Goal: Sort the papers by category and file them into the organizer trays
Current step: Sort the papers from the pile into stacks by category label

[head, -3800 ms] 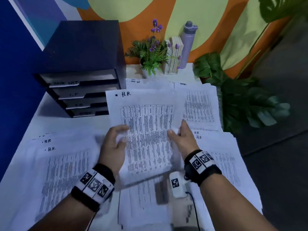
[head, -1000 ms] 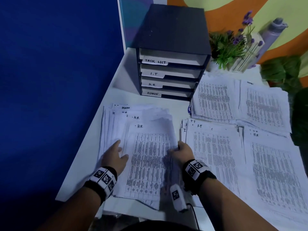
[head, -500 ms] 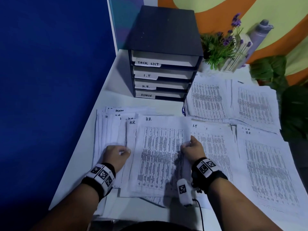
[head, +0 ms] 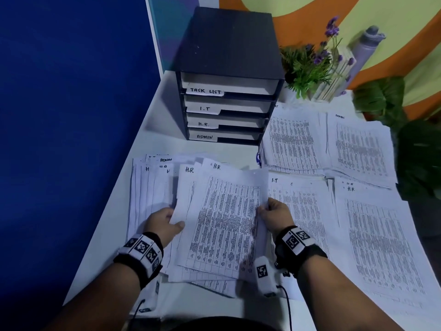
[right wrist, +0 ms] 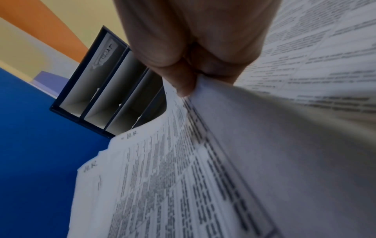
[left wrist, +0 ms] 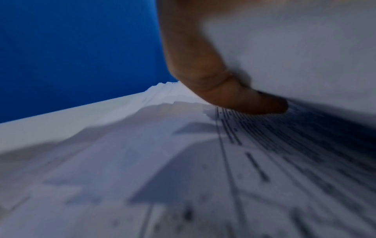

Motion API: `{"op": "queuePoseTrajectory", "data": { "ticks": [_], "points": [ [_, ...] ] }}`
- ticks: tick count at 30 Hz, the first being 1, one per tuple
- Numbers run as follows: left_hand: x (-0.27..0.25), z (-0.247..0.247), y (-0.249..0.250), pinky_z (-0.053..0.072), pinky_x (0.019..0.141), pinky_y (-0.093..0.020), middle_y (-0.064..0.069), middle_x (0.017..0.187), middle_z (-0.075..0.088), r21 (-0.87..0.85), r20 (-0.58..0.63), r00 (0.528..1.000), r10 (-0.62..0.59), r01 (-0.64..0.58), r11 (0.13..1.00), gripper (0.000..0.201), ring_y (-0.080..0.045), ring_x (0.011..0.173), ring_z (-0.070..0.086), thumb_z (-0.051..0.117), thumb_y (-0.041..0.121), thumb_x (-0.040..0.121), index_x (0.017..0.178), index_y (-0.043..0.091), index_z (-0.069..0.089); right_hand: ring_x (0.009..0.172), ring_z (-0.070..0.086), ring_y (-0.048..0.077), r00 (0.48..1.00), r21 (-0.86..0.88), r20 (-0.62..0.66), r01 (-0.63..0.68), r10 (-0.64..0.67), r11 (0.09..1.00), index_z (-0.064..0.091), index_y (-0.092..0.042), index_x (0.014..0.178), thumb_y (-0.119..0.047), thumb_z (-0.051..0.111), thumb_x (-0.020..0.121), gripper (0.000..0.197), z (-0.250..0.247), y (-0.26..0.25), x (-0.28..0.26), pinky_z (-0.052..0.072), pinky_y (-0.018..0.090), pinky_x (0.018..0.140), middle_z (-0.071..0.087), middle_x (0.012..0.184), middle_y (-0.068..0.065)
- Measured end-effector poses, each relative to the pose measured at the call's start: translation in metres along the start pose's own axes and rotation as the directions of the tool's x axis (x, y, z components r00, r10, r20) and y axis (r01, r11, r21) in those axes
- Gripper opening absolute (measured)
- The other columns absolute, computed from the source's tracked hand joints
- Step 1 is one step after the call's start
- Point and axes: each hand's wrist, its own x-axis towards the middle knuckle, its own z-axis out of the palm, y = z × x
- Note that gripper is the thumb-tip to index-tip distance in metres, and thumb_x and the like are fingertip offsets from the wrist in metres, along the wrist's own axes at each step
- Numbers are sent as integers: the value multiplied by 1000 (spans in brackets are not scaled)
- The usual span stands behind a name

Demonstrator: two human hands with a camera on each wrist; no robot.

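Observation:
A bundle of H.R. sheets (head: 222, 220) is lifted off the near-left pile (head: 152, 185) between both hands. My left hand (head: 164, 222) grips its left edge, thumb (left wrist: 240, 99) on top. My right hand (head: 274, 212) pinches the right edge (right wrist: 195, 90) between thumb and fingers. The dark organizer (head: 229, 75) stands at the back with trays labelled TASK LIST, I.T, H.R. (head: 205, 124) and ADMIN. In the right wrist view the organizer (right wrist: 105, 90) shows beyond the held sheets.
An I.T pile (head: 300, 211) and another H.R. pile (head: 377, 247) lie to the right. Two more piles (head: 329, 144) sit behind them. A flower pot (head: 310, 68), a grey bottle (head: 367, 46) and leafy plants (head: 410, 139) stand at the back right. A blue partition (head: 71, 115) borders the left.
Both hands have gathered the H.R. sheets on the left pile and raised their right side. The left hand went from resting flat on the pile to gripping the bundle's edge.

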Motion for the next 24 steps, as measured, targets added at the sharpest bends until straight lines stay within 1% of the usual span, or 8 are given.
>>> {"op": "queuePoseTrajectory", "data": {
  "ticks": [3,6,11,14,17,19,22,24],
  "points": [
    [-3,0,-3,51,72,-26,-1,87,71,-144,-62,998,6,-14,990,19,-19,81,66,75,23,82,92,9,67,63,58,33,999,22,26,-41,40,999,61,-5,79,-4,53,87,12,-3,3,-1,51,68,62,57,67,15],
    [-2,0,-6,45,70,-29,-5,79,63,-171,-126,992,-15,-7,985,29,-26,79,60,62,32,92,91,3,63,64,59,31,998,24,10,-56,55,998,63,-9,78,-3,51,88,16,-5,8,0,52,68,65,59,67,15],
    [-3,-1,-4,51,81,-31,-6,92,70,-298,-160,987,-31,-19,954,9,-27,89,65,63,18,92,95,11,66,65,58,31,996,73,36,-86,84,994,63,-11,72,2,53,79,17,-7,11,2,52,64,67,62,66,15],
    [-6,3,-1,53,91,-44,-5,98,71,-385,-132,991,-25,-28,923,9,-26,96,66,65,13,90,89,22,65,63,55,28,994,139,78,-93,82,986,62,-11,64,4,60,63,16,-7,7,-1,50,53,67,61,62,11],
    [-11,8,2,53,90,-48,-4,97,73,-438,-101,995,-12,-34,898,17,-25,95,68,65,8,90,91,24,66,64,57,18,996,146,82,-47,35,988,56,-17,49,20,59,69,42,-9,3,0,48,36,66,64,57,2],
    [-13,10,2,54,89,-50,-3,98,74,-450,-75,997,-2,-31,893,22,-25,97,68,64,6,90,93,28,67,70,58,16,998,126,66,-11,3,992,62,-20,60,20,58,74,43,-9,2,1,48,31,64,66,67,3],
    [-23,16,12,57,80,-45,-5,96,75,-480,37,999,40,-18,877,34,-27,92,70,56,-9,89,99,22,69,73,61,21,995,135,91,27,-40,990,54,-20,107,6,61,82,37,-11,-1,-4,51,33,65,67,90,10],
    [-26,21,16,57,78,-37,-2,98,74,-399,90,990,107,-62,915,33,-25,93,69,55,-4,91,102,23,69,73,62,19,995,-12,63,83,-82,996,51,-22,108,-1,62,84,33,-15,-2,-4,51,25,61,66,89,7]
  ]
}}
